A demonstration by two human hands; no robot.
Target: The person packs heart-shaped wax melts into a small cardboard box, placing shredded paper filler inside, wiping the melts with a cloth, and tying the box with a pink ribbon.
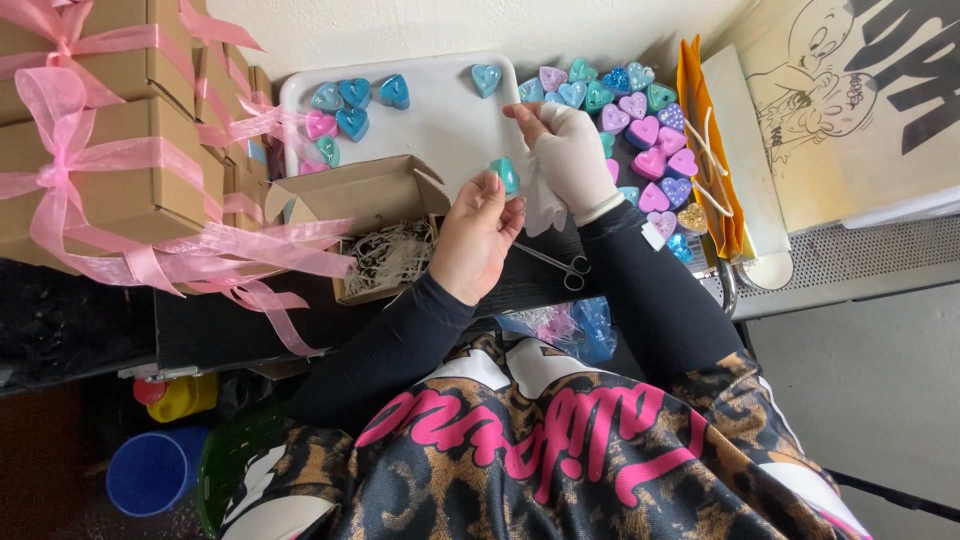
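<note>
Left hand: the bare left hand [475,235] pinched a small teal heart [506,174] at its fingertips, above the edge of the white tray [440,120].
Right hand: the right hand [568,150], in a white glove, was raised just beside the heart, with its fingers curled; a fold of white cloth or tissue [543,208] hung from it. Whether it also touched the heart could not be told.
Heart: between the two hands, gripped by the left, close to the open box [360,195].
Box: brown card, flaps up, with pale shredded paper [390,255] in it.
Tray: several blue, teal and pink hearts [350,105] lay at its far end.
Loose hearts: a heap of pink, purple and teal ones [645,140] lay right of the tray.
Scissors: small scissors [560,265] lay on the dark table near the left wrist.
Stack: closed boxes tied with pink ribbon [110,150] stood to the left.
</note>
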